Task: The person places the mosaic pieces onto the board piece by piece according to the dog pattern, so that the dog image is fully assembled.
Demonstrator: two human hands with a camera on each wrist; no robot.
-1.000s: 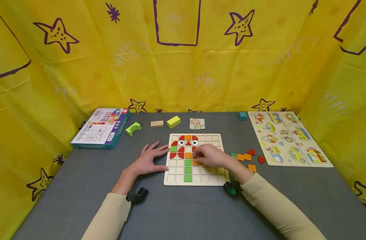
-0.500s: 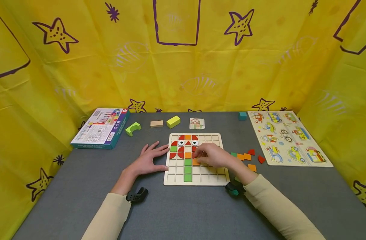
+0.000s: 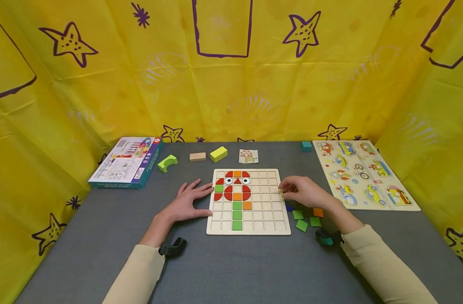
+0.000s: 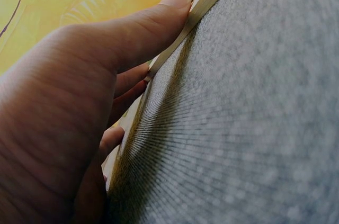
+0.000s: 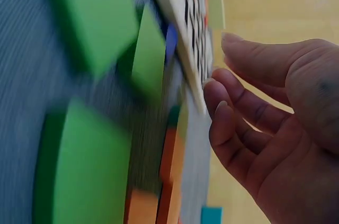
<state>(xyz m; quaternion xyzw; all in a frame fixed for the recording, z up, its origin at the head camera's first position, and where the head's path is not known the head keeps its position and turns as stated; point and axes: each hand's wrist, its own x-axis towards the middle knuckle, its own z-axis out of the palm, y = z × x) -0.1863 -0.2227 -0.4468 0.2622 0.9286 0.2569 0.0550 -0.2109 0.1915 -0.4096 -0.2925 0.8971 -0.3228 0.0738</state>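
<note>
Legible wording: 0 words. Beyond the left hand (image 3: 187, 204), to its left, a box (image 3: 121, 162) bears print on its white top and pale lettering along its teal near side, both too small to read.

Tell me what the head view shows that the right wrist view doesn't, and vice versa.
Only the head view shows the left hand touching the grid board, and the vehicle puzzle at the right.

Only the right wrist view shows the palm side of the right hand, up close.

Both share the right hand, the grid board, green tiles, the teal block and the yellow curtain.
</note>
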